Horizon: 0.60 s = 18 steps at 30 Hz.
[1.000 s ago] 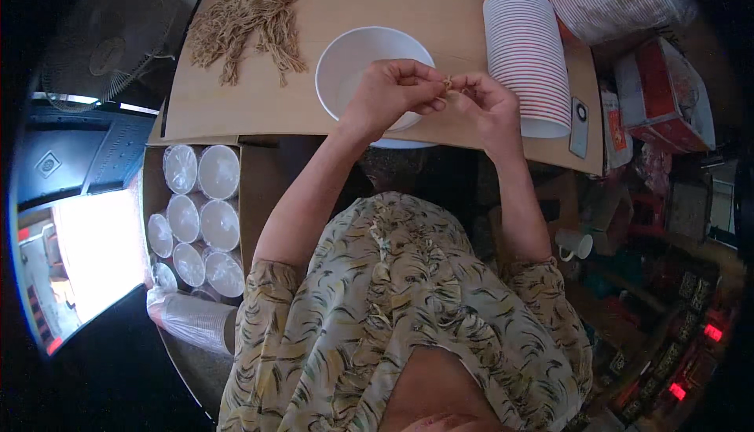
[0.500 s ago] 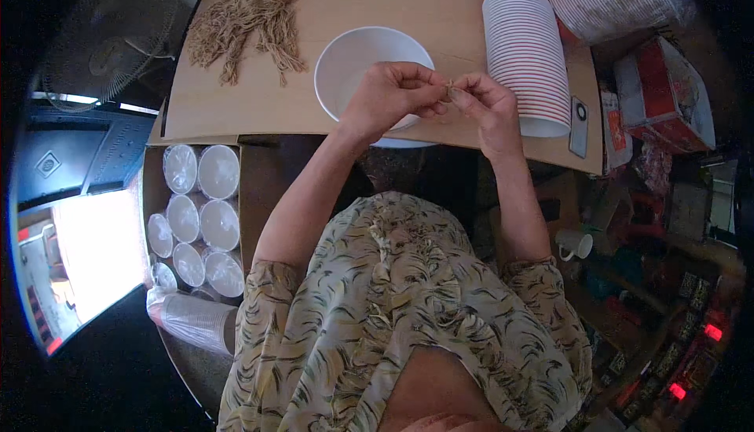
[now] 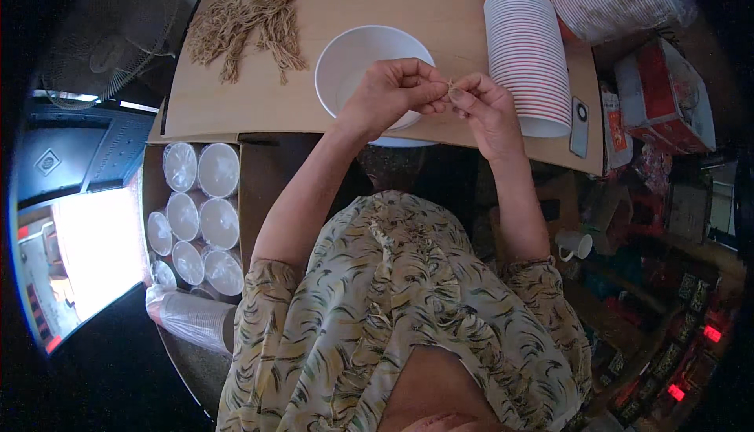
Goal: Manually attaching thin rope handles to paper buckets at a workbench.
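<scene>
My left hand (image 3: 390,96) and my right hand (image 3: 488,115) meet over the near right rim of a white round tub (image 3: 334,71). Both are closed, thumbs against fingers, pinching a small piece of brown cord (image 3: 451,86) between them. Fingers hide most of the cord, so I cannot tell its full length or whether it is knotted. The tub stands upright near the table's front edge; the part of its inside that shows is white. A loose bundle of similar brown cords (image 3: 259,16) lies on the table at the far left.
Right of my hands, a long stack of nested white paper tubs (image 3: 525,59) lies along the brown table (image 3: 236,110), beside a phone-like grey object (image 3: 579,127). A carton of plastic-wrapped tubs (image 3: 218,224) stands at left. A white mug (image 3: 573,244) sits lower right.
My fingers have shifted slightly around the cord, both hands staying in nearly the same place. The tub and the cord bundle have not moved.
</scene>
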{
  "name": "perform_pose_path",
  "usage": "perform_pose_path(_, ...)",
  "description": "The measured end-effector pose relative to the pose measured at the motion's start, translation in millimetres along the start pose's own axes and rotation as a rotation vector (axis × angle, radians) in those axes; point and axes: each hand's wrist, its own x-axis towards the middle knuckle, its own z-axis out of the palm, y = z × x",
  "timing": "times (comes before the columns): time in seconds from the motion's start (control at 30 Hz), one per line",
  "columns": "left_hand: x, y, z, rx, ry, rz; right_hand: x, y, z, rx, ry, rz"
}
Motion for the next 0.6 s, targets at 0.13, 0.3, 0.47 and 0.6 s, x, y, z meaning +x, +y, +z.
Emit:
perform_pose_path(0.13, 0.3, -1.6, -1.6, 0.023, -0.005, -0.012, -0.7, -1.6, 1.9, -0.145, 0.0, -0.099)
perform_pose_path(0.3, -1.0, 3.1, -0.1, 0.045, 0.007, 0.026, 0.1, -8.1, -2.8, -0.123, 0.019, 0.02)
perform_pose_path(0.47, -0.7, 2.0, 1.1, 0.054, 0.021, 0.009, 0.1, -8.7, 0.0, -0.149, -0.047, -0.015)
perform_pose_path(0.6, -1.7, 1.6, 1.7, 0.14, 0.041, 0.032, -0.3, -8.2, -0.6, -0.272, -0.052, -0.075)
